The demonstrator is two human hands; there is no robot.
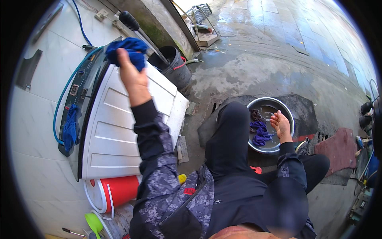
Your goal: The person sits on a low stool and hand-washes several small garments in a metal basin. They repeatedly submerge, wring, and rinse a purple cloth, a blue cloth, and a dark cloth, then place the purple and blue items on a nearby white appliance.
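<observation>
My left hand (135, 82) grips a bunched blue cloth (131, 44) at the far corner of a white washing machine (116, 119). A second blue cloth (71, 127) lies near the dark control panel (76, 85) along the machine's top. To the right, my right hand (280, 124) is over a round metal basin (292, 115), fingers apart and slightly curled, holding nothing. Cloudy water fills part of the basin. In it lie a wet purple cloth (262, 134) and a dark brown cloth (256, 116), both left of that hand.
A black bucket (180, 73) holding a black-handled tool (129, 22) stands beyond the washing machine. Close to my left are a red bucket (122, 191) and a green scoop (94, 222). A reddish mat (338, 151) lies right of the basin. The concrete floor (238, 71) is partly wet.
</observation>
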